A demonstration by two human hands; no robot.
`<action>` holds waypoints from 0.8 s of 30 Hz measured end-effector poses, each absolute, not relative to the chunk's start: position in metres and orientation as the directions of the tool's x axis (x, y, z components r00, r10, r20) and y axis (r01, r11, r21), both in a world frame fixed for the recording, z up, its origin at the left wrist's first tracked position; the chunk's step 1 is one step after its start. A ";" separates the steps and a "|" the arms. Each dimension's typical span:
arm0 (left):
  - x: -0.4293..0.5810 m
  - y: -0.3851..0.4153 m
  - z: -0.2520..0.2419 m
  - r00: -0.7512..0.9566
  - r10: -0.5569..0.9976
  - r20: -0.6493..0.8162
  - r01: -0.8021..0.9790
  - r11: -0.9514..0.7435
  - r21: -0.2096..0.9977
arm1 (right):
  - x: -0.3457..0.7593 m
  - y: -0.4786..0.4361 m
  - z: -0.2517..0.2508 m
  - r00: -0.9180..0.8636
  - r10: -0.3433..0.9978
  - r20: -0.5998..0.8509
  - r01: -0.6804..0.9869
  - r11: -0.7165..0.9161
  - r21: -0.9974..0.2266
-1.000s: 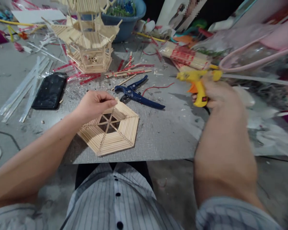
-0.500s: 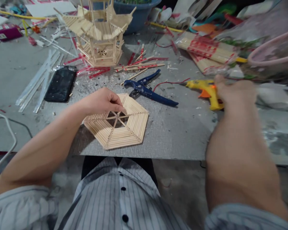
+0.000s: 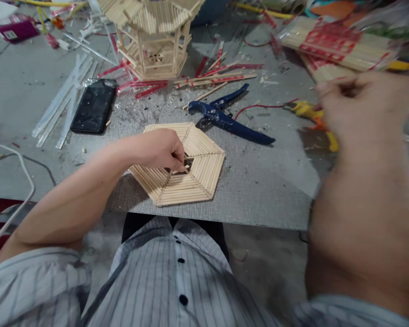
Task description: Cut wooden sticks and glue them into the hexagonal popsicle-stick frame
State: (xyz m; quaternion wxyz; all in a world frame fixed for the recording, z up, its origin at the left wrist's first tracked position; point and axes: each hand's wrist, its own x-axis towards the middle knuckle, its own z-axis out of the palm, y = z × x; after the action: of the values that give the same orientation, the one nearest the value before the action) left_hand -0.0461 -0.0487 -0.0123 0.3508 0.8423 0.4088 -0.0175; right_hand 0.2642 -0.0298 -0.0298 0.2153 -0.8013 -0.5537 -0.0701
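Observation:
A flat hexagonal panel of thin wooden sticks (image 3: pixel 206 170), with an open spoked centre, lies near the table's front edge. Over that centre my left hand (image 3: pixel 162 147) is closed in a pinch, a small pale piece of wooden stick (image 3: pixel 186 170) at its fingertips. To the right, my right hand (image 3: pixel 364 97) is blurred, its fingers curled closed. Just beneath and left of it is the yellow and orange glue gun (image 3: pixel 310 113), partly hidden and smeared. Whether that hand grips anything cannot be made out.
Blue-handled cutters (image 3: pixel 233 125) lie beyond the panel. A black phone (image 3: pixel 93 106) and clear glue sticks (image 3: pixel 61 100) are at left. Behind stand a stick-built pavilion model (image 3: pixel 157 45), loose red-marked sticks (image 3: pixel 221 77) and packaged sticks (image 3: pixel 337 43). A white cable (image 3: pixel 23 177) hangs at far left.
The view has shifted, so table things sit lower-left to higher-right. My right hand has curled and now covers part of the glue gun. My left hand has moved slightly down over the panel's centre.

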 end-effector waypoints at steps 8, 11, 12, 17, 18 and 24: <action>-0.038 -0.053 -0.012 0.635 0.688 -0.351 0.758 -0.466 0.456 | 0.241 -0.037 -0.028 0.350 0.892 0.287 0.876 -0.203 -0.438; -0.038 -0.052 -0.014 0.621 0.708 -0.335 0.757 -0.432 0.490 | 0.237 -0.039 -0.027 0.329 0.898 0.292 0.869 -0.167 -0.466; -0.039 -0.052 -0.015 0.622 0.710 -0.330 0.754 -0.430 0.497 | 0.237 -0.039 -0.027 0.322 0.901 0.293 0.870 -0.159 -0.468; -0.041 -0.051 -0.018 0.662 0.677 -0.321 0.737 -0.510 0.444 | 0.239 -0.039 -0.030 0.271 0.916 0.296 0.874 -0.105 -0.474; -0.041 -0.051 -0.018 0.663 0.677 -0.320 0.737 -0.514 0.438 | 0.239 -0.039 -0.030 0.259 0.917 0.303 0.874 -0.089 -0.478; -0.040 -0.052 -0.017 0.651 0.678 -0.341 0.754 -0.523 0.398 | 0.234 -0.043 -0.029 0.213 0.921 0.325 0.873 -0.030 -0.488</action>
State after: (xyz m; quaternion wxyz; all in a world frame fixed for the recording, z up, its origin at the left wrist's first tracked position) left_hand -0.0399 -0.0517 -0.0165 0.2629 0.8696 0.4117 -0.0716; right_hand 0.2336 -0.0435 -0.0288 0.3055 -0.7164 -0.6260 0.0398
